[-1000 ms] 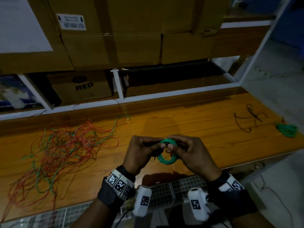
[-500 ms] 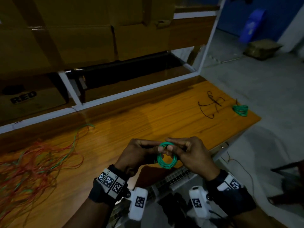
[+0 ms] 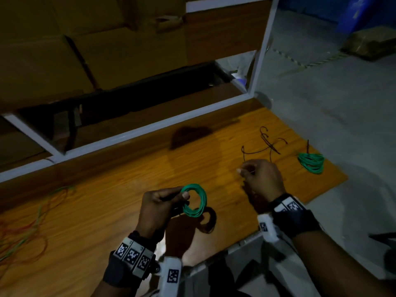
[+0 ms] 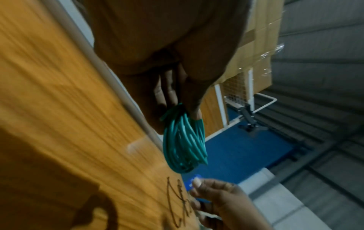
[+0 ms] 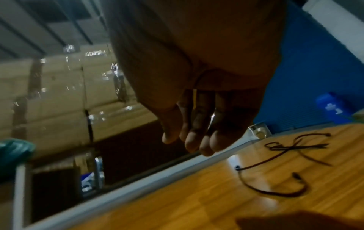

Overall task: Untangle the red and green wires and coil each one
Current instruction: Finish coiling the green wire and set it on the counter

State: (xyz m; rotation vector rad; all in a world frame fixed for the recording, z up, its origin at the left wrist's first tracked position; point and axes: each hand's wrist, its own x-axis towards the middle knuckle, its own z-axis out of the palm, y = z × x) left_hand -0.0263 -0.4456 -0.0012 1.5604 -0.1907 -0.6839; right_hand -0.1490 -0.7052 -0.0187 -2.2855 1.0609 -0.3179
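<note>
Left hand (image 3: 158,207) fingers pinch the green coil (image 3: 194,200) above the table (image 3: 107,200); right hand (image 3: 262,179) fingers hang loosely curled, holding nothing.

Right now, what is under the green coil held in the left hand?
Under the green coil, pinched by the left hand, lies bare wooden tabletop carrying the coil's shadow. Nothing else shows there; the hand hides the tabletop beside it.

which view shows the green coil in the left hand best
The head view: the held green coil shows as a whole open ring pinched by the left hand above the wooden table. The left wrist view shows it close but edge-on, as bunched strands. The right wrist view catches only a blurred green patch at its edge.
</note>
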